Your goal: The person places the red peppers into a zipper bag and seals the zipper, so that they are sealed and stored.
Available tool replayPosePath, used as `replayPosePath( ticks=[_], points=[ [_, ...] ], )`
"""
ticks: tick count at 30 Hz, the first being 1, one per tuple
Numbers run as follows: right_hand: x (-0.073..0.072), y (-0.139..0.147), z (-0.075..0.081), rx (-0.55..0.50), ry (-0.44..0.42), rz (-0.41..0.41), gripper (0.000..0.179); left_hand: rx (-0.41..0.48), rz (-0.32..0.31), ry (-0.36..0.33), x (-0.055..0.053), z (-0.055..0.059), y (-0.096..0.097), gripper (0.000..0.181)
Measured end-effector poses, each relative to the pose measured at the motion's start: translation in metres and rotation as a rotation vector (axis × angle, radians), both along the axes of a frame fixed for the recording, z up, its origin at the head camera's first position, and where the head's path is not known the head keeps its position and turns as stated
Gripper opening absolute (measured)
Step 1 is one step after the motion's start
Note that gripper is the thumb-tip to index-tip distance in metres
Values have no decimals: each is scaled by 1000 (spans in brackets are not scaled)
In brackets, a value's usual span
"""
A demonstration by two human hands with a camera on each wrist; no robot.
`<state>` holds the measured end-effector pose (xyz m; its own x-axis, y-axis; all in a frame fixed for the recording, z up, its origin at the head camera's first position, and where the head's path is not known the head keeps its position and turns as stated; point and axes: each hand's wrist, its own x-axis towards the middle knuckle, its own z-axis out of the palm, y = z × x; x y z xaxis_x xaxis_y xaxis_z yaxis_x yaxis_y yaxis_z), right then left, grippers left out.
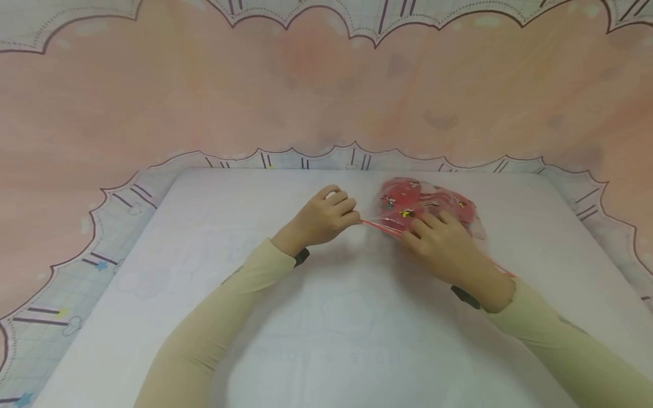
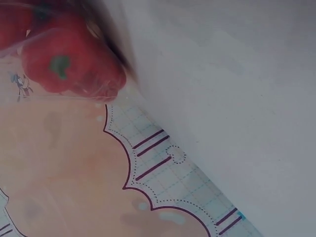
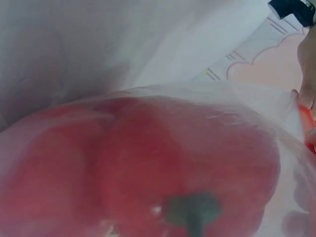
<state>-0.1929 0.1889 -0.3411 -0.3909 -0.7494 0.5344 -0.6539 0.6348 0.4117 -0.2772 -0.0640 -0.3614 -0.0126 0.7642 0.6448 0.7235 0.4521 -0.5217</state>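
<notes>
A clear plastic zip bag [image 1: 464, 205] with small printed cartoon figures holds red bell peppers [image 2: 74, 54] with green stems. An orange-red zip strip [image 1: 380, 227] runs along its mouth. My left hand [image 1: 326, 218] pinches one end of this strip, left of the bag; the right wrist view also shows the left hand [image 3: 308, 74] gripping the orange edge. My right hand [image 1: 444, 249] pinches the bag's mouth further along, its fingers curled at the near edge. The strip is stretched taut between both hands. A bell pepper [image 3: 192, 163] fills much of the right wrist view behind the plastic.
A white table [image 1: 326, 323] lies under the hands and the bag. Beyond its far edge hangs a peach-coloured cloth [image 1: 229, 90] with a scalloped, checked border. Dark wrist devices [image 1: 302, 256] sit under both wrists.
</notes>
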Motion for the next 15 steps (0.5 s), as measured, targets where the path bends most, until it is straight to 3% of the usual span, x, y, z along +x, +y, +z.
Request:
replayPosePath(
  ticks=[6,15],
  points=[
    [7,6,0,31,-62,-63,31,14,26,-34,-6,-2,-9,18],
    [12,11,0,10,-49,-49,34,28,23,-49,-13,1,-20,18]
  ],
)
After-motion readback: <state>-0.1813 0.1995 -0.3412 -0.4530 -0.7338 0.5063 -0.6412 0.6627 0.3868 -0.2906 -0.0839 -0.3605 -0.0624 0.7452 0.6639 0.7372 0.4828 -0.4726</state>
